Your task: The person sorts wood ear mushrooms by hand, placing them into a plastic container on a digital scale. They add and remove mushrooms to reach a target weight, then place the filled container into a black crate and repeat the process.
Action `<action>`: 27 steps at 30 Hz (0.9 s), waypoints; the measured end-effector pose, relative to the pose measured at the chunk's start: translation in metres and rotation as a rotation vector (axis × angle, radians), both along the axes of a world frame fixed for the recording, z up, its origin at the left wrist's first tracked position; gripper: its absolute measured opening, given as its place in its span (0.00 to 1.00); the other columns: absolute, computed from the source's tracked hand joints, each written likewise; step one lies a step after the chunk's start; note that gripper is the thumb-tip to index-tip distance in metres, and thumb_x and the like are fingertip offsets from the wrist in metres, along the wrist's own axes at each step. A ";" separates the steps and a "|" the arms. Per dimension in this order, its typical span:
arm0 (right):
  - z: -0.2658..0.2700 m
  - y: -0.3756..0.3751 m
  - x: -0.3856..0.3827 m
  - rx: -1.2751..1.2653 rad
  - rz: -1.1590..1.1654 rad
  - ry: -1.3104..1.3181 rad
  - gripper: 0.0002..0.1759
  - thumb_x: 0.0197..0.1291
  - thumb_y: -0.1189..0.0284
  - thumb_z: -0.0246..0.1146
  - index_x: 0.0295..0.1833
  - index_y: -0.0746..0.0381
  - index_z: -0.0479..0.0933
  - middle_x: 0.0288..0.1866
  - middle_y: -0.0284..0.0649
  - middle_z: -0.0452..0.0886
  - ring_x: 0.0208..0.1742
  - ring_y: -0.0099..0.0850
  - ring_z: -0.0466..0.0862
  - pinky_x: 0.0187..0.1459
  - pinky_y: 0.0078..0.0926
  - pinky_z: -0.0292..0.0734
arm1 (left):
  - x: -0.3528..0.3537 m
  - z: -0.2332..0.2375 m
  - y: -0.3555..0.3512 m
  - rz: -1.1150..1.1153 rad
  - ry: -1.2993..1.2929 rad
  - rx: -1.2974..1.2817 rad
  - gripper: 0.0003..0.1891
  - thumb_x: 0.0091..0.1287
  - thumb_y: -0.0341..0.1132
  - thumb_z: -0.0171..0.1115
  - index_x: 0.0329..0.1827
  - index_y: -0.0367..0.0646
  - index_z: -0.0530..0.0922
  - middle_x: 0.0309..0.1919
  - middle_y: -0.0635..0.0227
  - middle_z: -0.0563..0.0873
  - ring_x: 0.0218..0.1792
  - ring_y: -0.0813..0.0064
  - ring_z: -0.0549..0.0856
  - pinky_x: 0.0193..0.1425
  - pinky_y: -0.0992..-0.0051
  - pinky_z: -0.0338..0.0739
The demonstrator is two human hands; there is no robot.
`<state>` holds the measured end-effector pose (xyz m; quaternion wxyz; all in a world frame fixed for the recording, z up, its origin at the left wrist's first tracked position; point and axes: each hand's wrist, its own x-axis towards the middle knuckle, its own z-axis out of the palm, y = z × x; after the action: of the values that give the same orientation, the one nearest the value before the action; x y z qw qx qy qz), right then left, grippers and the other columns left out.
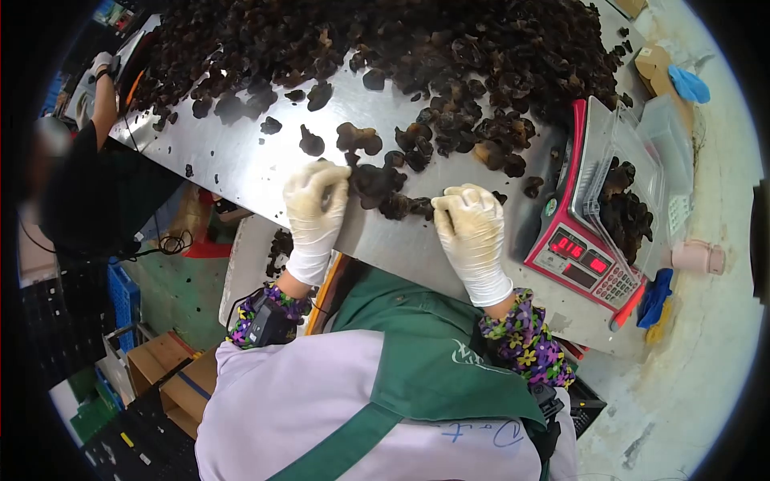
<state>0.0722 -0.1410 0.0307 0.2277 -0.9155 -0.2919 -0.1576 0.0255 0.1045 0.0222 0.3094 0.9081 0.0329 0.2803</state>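
Both my hands wear white gloves and rest on a steel table (241, 160) near its front edge. My left hand (314, 210) has its fingers curled against dark dried mushroom pieces (377, 184). Close to it, my right hand (469, 228) is curled too, its fingertips touching the same small cluster of pieces (405, 207). Whether either hand actually pinches a piece is hidden by the fingers. A large heap of dried black mushrooms (401, 40) covers the far part of the table.
A red digital scale (589, 260) stands to the right and carries a clear plastic box (634, 184) partly filled with mushrooms. Another person in black (88, 192) works at the table's left end. Cardboard boxes (172, 369) and blue crates (122, 297) sit on the floor.
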 end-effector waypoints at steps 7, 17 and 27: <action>0.018 0.022 0.038 0.020 0.014 0.036 0.23 0.59 0.73 0.65 0.62 0.51 0.80 0.58 0.36 0.82 0.57 0.39 0.80 0.57 0.42 0.75 | 0.024 0.004 0.010 -0.050 0.111 -0.056 0.40 0.65 0.54 0.70 0.78 0.46 0.70 0.79 0.46 0.62 0.79 0.49 0.63 0.80 0.56 0.60; 0.011 0.016 0.040 -0.124 0.041 0.053 0.05 0.60 0.69 0.66 0.41 0.50 0.85 0.38 0.32 0.83 0.53 0.36 0.80 0.54 0.39 0.74 | 0.016 -0.002 0.004 -0.198 0.246 0.133 0.27 0.60 0.46 0.75 0.62 0.48 0.83 0.59 0.58 0.83 0.61 0.52 0.78 0.68 0.54 0.72; 0.023 0.019 -0.008 -0.251 0.097 0.173 0.35 0.55 0.55 0.74 0.70 0.42 0.75 0.64 0.40 0.77 0.60 0.40 0.78 0.54 0.39 0.79 | 0.007 -0.003 0.006 -0.118 0.264 0.269 0.32 0.57 0.42 0.76 0.67 0.56 0.80 0.65 0.52 0.79 0.64 0.50 0.77 0.65 0.52 0.72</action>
<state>0.0643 -0.1224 0.0538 0.1432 -0.9318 -0.3323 -0.0291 0.0327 0.1104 0.0188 0.1941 0.9705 -0.0180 0.1417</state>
